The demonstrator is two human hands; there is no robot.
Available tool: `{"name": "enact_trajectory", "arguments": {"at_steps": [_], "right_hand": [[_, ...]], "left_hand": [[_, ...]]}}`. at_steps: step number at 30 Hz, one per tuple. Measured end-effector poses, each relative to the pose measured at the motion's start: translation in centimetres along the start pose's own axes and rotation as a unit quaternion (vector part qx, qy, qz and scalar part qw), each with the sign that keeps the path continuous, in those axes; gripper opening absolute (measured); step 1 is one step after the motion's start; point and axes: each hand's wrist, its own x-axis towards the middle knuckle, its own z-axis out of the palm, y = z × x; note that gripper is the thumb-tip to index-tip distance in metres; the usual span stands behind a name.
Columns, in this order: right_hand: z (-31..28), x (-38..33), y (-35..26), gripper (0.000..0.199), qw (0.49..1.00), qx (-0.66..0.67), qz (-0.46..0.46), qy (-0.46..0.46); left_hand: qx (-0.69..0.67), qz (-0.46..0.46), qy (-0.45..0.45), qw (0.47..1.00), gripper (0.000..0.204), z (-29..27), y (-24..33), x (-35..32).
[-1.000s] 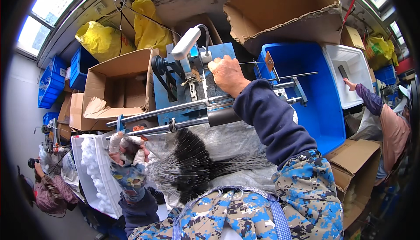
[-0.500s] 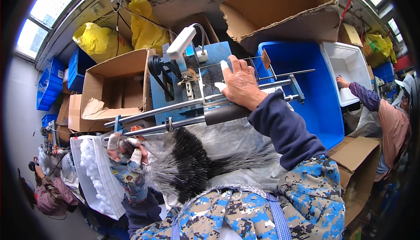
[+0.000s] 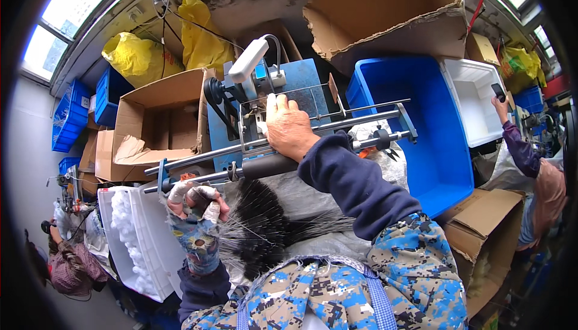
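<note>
My right hand (image 3: 290,126), with white tape on its fingers, is closed over the sliding carriage (image 3: 245,132) of a blue-based bench machine (image 3: 310,83). Its fingertips point at the machine's head; the palm hides part of the frame. Below the wrist, a dark grey roller sleeve (image 3: 271,166) sits on the lower of two steel rails (image 3: 211,150). My left hand (image 3: 197,203), fingertips taped, is curled just under the rails' left end; what it holds, if anything, is hidden. Beside it, a fanned bundle of black, pale-tipped bristles or wires (image 3: 256,221) lies over my lap.
An open cardboard box (image 3: 159,125) stands left of the machine, a large blue tub (image 3: 415,119) to its right. White fluffy pieces fill a white bin (image 3: 111,191) at lower left. Another cardboard box (image 3: 481,227) is at lower right. Co-workers sit at both sides.
My right hand and the carriage have slid left along the rails, bringing the roller sleeve along. My left hand has shifted slightly right. The co-worker on the right has raised a dark object.
</note>
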Motion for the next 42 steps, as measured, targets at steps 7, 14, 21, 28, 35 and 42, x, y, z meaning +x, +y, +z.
{"name": "enact_trajectory", "arguments": {"at_steps": [7, 14, 21, 28, 35, 42], "right_hand": [[-1.5, -0.4, 2.4, 0.058, 0.992, -0.084, -0.092, -0.028], [-5.5, 0.0, 7.2, 0.025, 0.993, -0.110, -0.023, 0.043], [-7.1, 0.1, 9.0, 0.009, 0.980, -0.180, -0.054, -0.068], [-10.8, -8.7, 1.2, 0.031, 0.949, 0.234, -0.202, -0.062], [-8.8, -7.5, -1.6, 0.029, 0.858, 0.489, -0.138, -0.071], [-4.8, 1.2, 4.1, 0.011, 0.996, -0.063, -0.066, 0.018]], "left_hand": [[0.020, 0.008, 0.000, 1.000, 0.050, -0.8, 0.2, 0.0], [0.022, -0.038, 0.094, 0.995, 0.043, -1.0, -0.2, -0.3], [0.038, 0.044, 0.033, 0.998, 0.034, -0.4, 0.1, 1.2], [-0.031, 0.001, 0.051, 0.998, 0.026, 0.1, 0.5, 0.7], [0.111, -0.019, -0.016, 0.993, 0.025, 2.9, 0.5, 0.0], [0.637, -0.063, -0.419, 0.644, 0.055, -5.9, -3.4, -3.2]]}}
